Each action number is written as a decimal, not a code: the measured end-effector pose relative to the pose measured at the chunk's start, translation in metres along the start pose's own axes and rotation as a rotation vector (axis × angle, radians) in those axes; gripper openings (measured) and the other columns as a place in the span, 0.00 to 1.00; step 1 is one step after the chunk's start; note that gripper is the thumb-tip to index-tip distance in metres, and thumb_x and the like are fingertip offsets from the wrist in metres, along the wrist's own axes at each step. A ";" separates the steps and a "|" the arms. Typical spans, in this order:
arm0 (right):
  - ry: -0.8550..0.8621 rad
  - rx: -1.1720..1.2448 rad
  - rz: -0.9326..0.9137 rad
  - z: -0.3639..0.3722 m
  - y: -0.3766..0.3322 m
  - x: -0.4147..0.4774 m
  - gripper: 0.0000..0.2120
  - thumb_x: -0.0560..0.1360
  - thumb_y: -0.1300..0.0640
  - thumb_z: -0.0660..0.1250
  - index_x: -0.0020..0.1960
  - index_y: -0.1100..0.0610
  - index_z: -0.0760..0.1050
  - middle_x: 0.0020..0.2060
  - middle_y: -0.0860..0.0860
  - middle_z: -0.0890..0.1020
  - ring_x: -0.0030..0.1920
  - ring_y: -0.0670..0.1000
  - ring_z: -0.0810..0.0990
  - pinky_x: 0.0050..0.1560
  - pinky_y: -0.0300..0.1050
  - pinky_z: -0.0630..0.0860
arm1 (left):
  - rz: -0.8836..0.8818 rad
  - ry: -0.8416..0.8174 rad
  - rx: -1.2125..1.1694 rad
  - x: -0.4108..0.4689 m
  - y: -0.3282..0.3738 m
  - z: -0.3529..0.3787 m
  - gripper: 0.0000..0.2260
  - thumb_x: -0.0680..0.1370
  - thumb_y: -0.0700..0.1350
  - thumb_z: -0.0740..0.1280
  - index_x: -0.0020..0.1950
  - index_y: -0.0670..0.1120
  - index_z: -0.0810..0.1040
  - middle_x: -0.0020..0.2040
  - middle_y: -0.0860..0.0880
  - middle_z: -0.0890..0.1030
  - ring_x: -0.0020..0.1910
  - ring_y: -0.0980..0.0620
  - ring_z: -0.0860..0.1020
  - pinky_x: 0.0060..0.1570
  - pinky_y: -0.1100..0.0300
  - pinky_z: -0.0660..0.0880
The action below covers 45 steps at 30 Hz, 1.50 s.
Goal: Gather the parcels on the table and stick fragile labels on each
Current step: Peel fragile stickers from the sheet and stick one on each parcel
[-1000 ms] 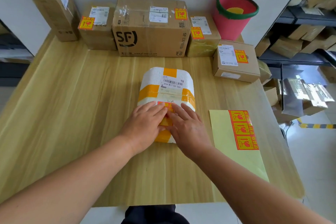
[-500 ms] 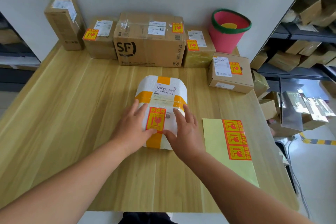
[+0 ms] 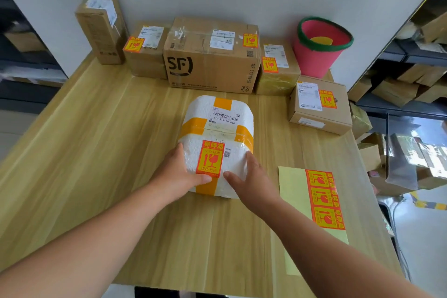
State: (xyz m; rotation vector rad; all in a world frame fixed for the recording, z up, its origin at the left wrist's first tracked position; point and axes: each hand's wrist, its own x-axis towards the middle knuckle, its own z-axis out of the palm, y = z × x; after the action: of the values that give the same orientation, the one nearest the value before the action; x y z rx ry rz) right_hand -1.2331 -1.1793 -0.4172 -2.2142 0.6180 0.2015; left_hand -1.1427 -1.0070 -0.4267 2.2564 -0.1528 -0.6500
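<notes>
foam parcel [image 3: 217, 128] near corners: under left hand [image 3: 179, 176], right hand [image 3: 251, 176] | waybill print [image 3: 225, 117]: unreadable | right shelves [image 3: 411, 84]: blurred, edge-cut

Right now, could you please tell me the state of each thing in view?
White foam parcel, fragile label on.
Tall cardboard box, no fragile label visible.
SF Express box, labelled.
Label sheet, three labels on it.
Left hand, touching parcel's left side.
Right hand, touching its right side.
</notes>
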 end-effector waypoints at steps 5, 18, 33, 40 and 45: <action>0.003 0.085 0.006 -0.009 -0.014 0.022 0.36 0.74 0.42 0.66 0.76 0.49 0.53 0.70 0.49 0.67 0.67 0.53 0.70 0.61 0.52 0.73 | 0.013 0.032 0.056 0.014 0.015 -0.013 0.48 0.52 0.66 0.74 0.68 0.56 0.63 0.63 0.54 0.74 0.59 0.50 0.75 0.57 0.49 0.76; 0.165 0.283 0.200 -0.091 0.023 0.070 0.36 0.75 0.56 0.69 0.77 0.51 0.54 0.71 0.51 0.69 0.68 0.54 0.70 0.67 0.57 0.69 | 0.175 -0.168 0.127 0.072 0.096 0.035 0.39 0.74 0.55 0.69 0.78 0.51 0.50 0.73 0.49 0.63 0.69 0.47 0.67 0.63 0.52 0.70; 0.399 -0.168 0.179 -0.097 0.018 0.093 0.29 0.79 0.49 0.61 0.77 0.54 0.57 0.76 0.53 0.60 0.75 0.54 0.57 0.73 0.52 0.58 | 0.227 -0.189 0.158 0.099 0.098 0.047 0.42 0.72 0.58 0.68 0.78 0.54 0.47 0.78 0.52 0.55 0.75 0.49 0.58 0.71 0.49 0.62; 0.313 -0.348 -0.112 -0.068 -0.092 0.104 0.27 0.80 0.48 0.58 0.77 0.52 0.56 0.78 0.51 0.54 0.77 0.52 0.49 0.75 0.52 0.51 | 0.308 0.051 0.338 0.096 0.095 -0.044 0.40 0.76 0.58 0.66 0.79 0.49 0.46 0.79 0.47 0.50 0.77 0.48 0.49 0.74 0.51 0.53; 0.247 -0.398 -0.277 -0.029 -0.176 0.130 0.28 0.79 0.47 0.59 0.76 0.53 0.58 0.77 0.52 0.56 0.77 0.54 0.52 0.76 0.51 0.51 | 0.291 0.219 0.406 0.108 0.070 -0.139 0.39 0.76 0.58 0.66 0.79 0.47 0.48 0.79 0.46 0.52 0.77 0.47 0.51 0.74 0.52 0.53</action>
State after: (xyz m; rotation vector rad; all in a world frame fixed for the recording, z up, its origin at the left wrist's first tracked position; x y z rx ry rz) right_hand -1.0354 -1.1509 -0.3240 -2.7072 0.4189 -0.1050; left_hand -0.9735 -0.9984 -0.3405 2.6019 -0.5332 -0.2275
